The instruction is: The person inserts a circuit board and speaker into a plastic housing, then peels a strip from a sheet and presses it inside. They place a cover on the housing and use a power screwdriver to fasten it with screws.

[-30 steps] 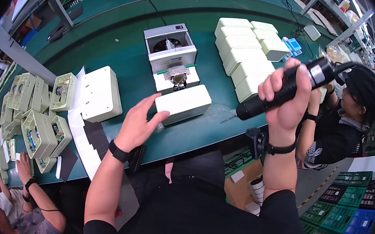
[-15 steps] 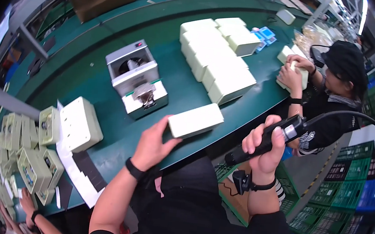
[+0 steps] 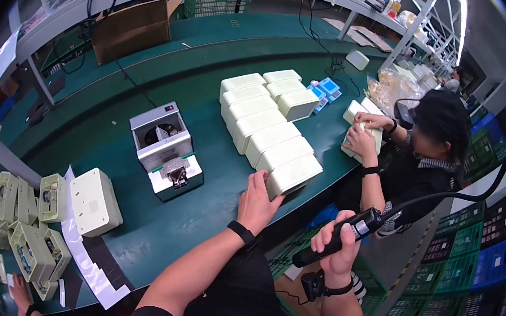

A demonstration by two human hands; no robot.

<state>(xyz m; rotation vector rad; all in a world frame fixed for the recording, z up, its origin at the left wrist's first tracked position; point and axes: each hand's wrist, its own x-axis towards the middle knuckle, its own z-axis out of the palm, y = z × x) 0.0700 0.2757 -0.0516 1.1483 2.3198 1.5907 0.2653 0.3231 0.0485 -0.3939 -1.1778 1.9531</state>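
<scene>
My left hand [image 3: 257, 203] grips the near end of a cream plastic box [image 3: 293, 174], thumb at its near side and fingers at its left. This box lies on the green table, against the nearest end of a row of similar cream boxes [image 3: 248, 115]. My right hand [image 3: 338, 242] is wrapped round a black electric screwdriver [image 3: 337, 237]. Its tip end points down and left, off the table's front edge, and a black cord rises from its other end.
A grey screw feeder [image 3: 163, 148] stands mid-table. Open cream housings [image 3: 30, 248] and a cream cover [image 3: 96, 202] lie left, with another person's hand [image 3: 19, 293] nearby. At right a co-worker [image 3: 429, 147] handles cream boxes. Blue-and-white items [image 3: 324, 93] lie behind the row.
My left hand has carried the cream box forward and right, up against the end of the row. The screwdriver stays in my right hand, and the view has tipped upward.
</scene>
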